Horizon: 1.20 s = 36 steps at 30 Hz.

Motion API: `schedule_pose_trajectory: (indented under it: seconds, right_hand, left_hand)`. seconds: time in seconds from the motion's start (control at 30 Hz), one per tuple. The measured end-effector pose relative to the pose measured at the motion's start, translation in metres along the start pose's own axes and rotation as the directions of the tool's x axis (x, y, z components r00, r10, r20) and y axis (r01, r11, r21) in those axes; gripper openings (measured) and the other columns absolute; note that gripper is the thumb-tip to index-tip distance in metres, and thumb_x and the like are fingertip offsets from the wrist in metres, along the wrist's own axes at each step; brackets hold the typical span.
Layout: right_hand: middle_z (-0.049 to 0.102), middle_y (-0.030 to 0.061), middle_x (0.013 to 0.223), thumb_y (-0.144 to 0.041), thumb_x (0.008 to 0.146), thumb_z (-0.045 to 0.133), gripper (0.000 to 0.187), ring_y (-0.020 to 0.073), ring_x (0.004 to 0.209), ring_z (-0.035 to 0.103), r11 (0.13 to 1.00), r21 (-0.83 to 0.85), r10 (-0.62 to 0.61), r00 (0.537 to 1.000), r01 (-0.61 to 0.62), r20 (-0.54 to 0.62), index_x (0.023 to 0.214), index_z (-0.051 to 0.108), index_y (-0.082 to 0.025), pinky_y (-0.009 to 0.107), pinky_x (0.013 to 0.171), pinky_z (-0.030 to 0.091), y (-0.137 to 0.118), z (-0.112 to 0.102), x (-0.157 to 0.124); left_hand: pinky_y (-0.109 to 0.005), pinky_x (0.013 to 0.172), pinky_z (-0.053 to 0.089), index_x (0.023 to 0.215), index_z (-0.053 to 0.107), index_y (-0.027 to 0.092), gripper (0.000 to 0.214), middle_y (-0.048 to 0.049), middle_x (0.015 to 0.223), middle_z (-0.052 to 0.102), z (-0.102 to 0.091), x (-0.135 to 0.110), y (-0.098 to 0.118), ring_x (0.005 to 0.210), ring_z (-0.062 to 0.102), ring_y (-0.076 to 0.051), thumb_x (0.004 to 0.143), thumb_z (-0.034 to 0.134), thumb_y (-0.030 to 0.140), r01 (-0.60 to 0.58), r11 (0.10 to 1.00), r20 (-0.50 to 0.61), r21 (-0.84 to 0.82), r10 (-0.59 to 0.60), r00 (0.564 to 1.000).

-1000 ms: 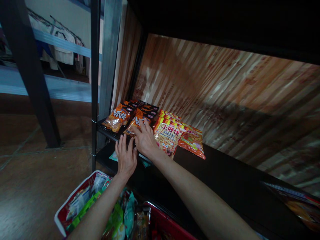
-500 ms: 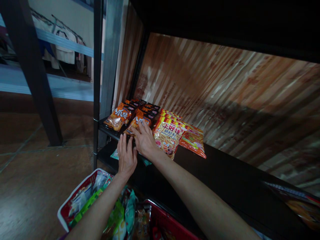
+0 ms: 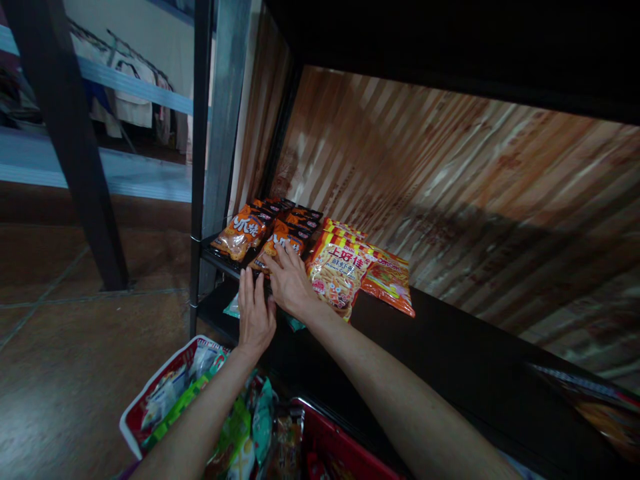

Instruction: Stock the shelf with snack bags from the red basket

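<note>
My right hand (image 3: 289,281) rests with outstretched fingers on the lower part of an orange and black snack bag (image 3: 280,245) on the shelf. Just left of it, my left hand (image 3: 255,312) has its fingers extended at the shelf's front edge, by the lower end of the same bag. Another orange and black snack bag (image 3: 241,233) leans in a row to the left, with more of the kind behind. Right of my right hand stands a red, yellow and white prawn cracker bag (image 3: 336,267), beside a flatter orange-red snack bag (image 3: 387,283). Neither hand grips anything visible.
The black shelf (image 3: 450,353) runs to the right, where a dark package (image 3: 595,407) lies. Below my arms are a red and white basket (image 3: 131,417) of snack packs and a second red basket (image 3: 345,443). A black upright post (image 3: 199,147) stands at left.
The whole view has shifted slightly, so the shelf and bags sit a little further right. My hands keep nearly the same pose at the orange and black bag.
</note>
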State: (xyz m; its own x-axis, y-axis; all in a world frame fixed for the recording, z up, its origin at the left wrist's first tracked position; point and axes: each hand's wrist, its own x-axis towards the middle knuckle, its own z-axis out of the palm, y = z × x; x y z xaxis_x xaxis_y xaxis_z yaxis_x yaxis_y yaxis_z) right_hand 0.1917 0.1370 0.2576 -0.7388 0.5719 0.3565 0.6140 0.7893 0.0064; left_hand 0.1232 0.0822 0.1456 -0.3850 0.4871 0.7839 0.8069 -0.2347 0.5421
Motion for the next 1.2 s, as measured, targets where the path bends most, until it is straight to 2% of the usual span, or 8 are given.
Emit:
schedule_pose_trajectory:
  seconds: [0.3, 0.5, 0.6, 0.7, 0.8, 0.9, 1.0, 1.2]
  right_hand:
    - [0.028, 0.0151, 0.15, -0.015, 0.086, 0.044, 0.048, 0.0306, 0.142, 0.011, 1.0, 0.017, -0.002, 1.0, 0.003, -0.011, 0.133, 0.046, -0.02, 0.052, 0.109, 0.024, -0.001, 0.004, 0.002]
    - [0.022, 0.0151, 0.153, -0.017, 0.087, 0.042, 0.043, 0.031, 0.143, 0.006, 0.998, 0.043, 0.056, 0.997, -0.054, -0.049, 0.13, 0.05, -0.019, 0.053, 0.109, 0.024, -0.005, 0.0, 0.002]
    - [0.019, 0.0162, 0.153, -0.02, 0.088, 0.043, 0.047, 0.0338, 0.143, 0.004, 0.99, 0.069, 0.131, 0.99, -0.127, -0.058, 0.134, 0.046, -0.018, 0.053, 0.111, 0.021, -0.007, -0.004, 0.004]
    - [0.015, 0.0159, 0.154, -0.023, 0.085, 0.046, 0.055, 0.0364, 0.142, 0.003, 0.958, 0.137, 0.264, 0.961, -0.251, -0.085, 0.14, 0.038, -0.017, 0.056, 0.11, 0.021, -0.007, -0.004, 0.008]
    - [0.013, 0.0166, 0.155, -0.026, 0.085, 0.046, 0.06, 0.0377, 0.142, 0.004, 0.901, 0.235, 0.4, 0.909, -0.366, -0.117, 0.142, 0.033, -0.015, 0.058, 0.11, 0.02, -0.007, -0.001, 0.015]
    - [0.012, 0.0199, 0.154, -0.027, 0.084, 0.047, 0.064, 0.038, 0.142, 0.007, 0.832, 0.331, 0.5, 0.861, -0.445, -0.098, 0.143, 0.03, -0.012, 0.056, 0.111, 0.018, -0.009, 0.0, 0.021]
    - [0.013, 0.0189, 0.154, -0.026, 0.083, 0.047, 0.065, 0.0353, 0.142, 0.007, 0.786, 0.402, 0.538, 0.839, -0.469, -0.073, 0.143, 0.029, -0.011, 0.054, 0.112, 0.017, -0.016, -0.001, 0.025]
    - [0.019, 0.0178, 0.153, -0.027, 0.084, 0.042, 0.065, 0.0286, 0.143, 0.009, 0.738, 0.503, 0.545, 0.837, -0.449, -0.054, 0.144, 0.025, -0.008, 0.048, 0.115, 0.015, -0.032, -0.006, 0.017]
  left_hand:
    - [-0.054, 0.111, 0.02, 0.147, 0.016, 0.014, 0.057, -0.0193, 0.154, 0.011, -0.001, -0.001, -0.002, 0.143, 0.003, -0.028, 0.093, 0.037, 0.02, -0.014, 1.0, -0.01, 0.002, 0.015, 1.0]
    - [-0.054, 0.111, 0.02, 0.147, 0.017, 0.014, 0.058, -0.021, 0.153, 0.014, -0.001, -0.001, -0.004, 0.143, 0.007, -0.029, 0.093, 0.038, 0.022, -0.008, 0.999, -0.021, 0.041, 0.009, 1.0]
    - [-0.055, 0.11, 0.02, 0.146, 0.018, 0.015, 0.057, -0.0204, 0.154, 0.014, -0.001, 0.0, -0.003, 0.143, 0.008, -0.029, 0.093, 0.037, 0.022, 0.005, 0.999, -0.025, 0.043, -0.004, 1.0]
    - [-0.054, 0.11, 0.021, 0.144, 0.024, 0.014, 0.053, -0.0202, 0.153, 0.015, -0.003, 0.003, -0.002, 0.143, 0.009, -0.029, 0.093, 0.038, 0.022, 0.019, 0.998, -0.038, 0.058, -0.017, 0.999]
    - [-0.053, 0.111, 0.02, 0.142, 0.029, 0.012, 0.051, -0.0199, 0.152, 0.02, -0.004, 0.008, -0.003, 0.142, 0.01, -0.029, 0.093, 0.038, 0.022, 0.026, 0.997, -0.047, 0.071, -0.023, 0.999]
    - [-0.052, 0.112, 0.019, 0.142, 0.03, 0.012, 0.051, -0.0198, 0.151, 0.025, -0.005, 0.011, -0.005, 0.142, 0.013, -0.028, 0.093, 0.038, 0.024, 0.046, 0.996, -0.037, 0.082, -0.043, 0.998]
    - [-0.052, 0.111, 0.021, 0.141, 0.03, 0.01, 0.051, -0.0218, 0.15, 0.025, -0.006, 0.014, -0.005, 0.142, 0.014, -0.028, 0.093, 0.038, 0.024, 0.041, 0.994, -0.04, 0.096, -0.038, 0.998]
    - [-0.052, 0.11, 0.024, 0.138, 0.035, 0.013, 0.046, -0.0193, 0.151, 0.024, -0.014, 0.017, 0.004, 0.142, 0.013, -0.028, 0.094, 0.035, 0.025, -0.008, 0.998, -0.061, 0.056, 0.011, 0.998]
